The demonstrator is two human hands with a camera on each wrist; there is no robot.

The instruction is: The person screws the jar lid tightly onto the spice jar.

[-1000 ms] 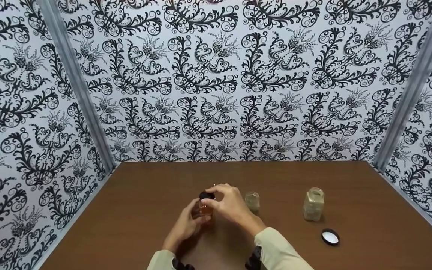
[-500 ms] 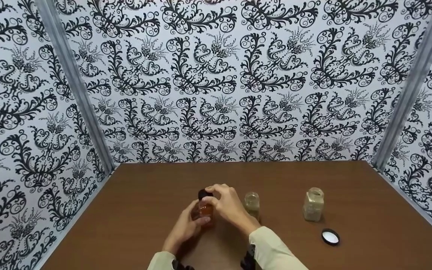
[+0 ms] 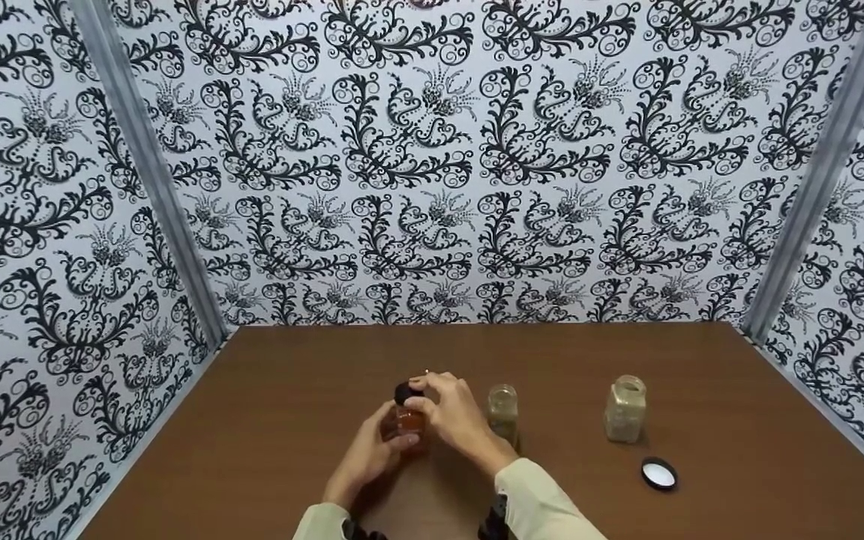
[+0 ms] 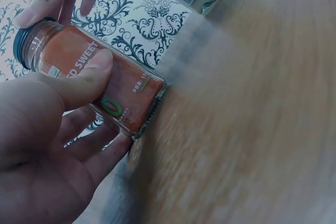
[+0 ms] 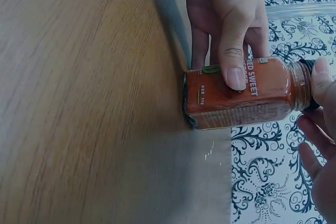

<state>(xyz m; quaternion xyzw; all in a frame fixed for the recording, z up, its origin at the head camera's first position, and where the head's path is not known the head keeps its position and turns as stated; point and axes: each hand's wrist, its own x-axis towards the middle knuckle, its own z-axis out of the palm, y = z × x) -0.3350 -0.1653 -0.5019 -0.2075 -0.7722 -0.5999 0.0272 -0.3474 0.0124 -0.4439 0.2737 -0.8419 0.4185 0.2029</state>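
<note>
A glass spice jar [image 3: 411, 421] of orange-red powder stands upright between my hands, its base right at the tabletop. My left hand [image 3: 366, 454] grips the jar's body. In the left wrist view the thumb lies across the printed label [image 4: 113, 95], with the fingers behind the glass. The black screw cap [image 3: 406, 392] sits at the jar's mouth. My right hand [image 3: 456, 414] pinches this cap between thumb and fingers; in the right wrist view the thumb presses on the cap's edge [image 5: 310, 65]. Some clear glass neck shows just below the cap.
Right beside my right hand stands a lidless jar [image 3: 504, 411] of greenish powder. Farther right is another lidless jar [image 3: 626, 411] with pale contents. A black lid [image 3: 659, 474] lies with its white inside up on the brown table [image 3: 312, 375]. Patterned walls [image 3: 417, 225] enclose the back and sides.
My right hand and forearm have shifted slightly left, showing more of the greenish jar. The right fingers have changed their position a little on the cap. The left hand keeps its hold.
</note>
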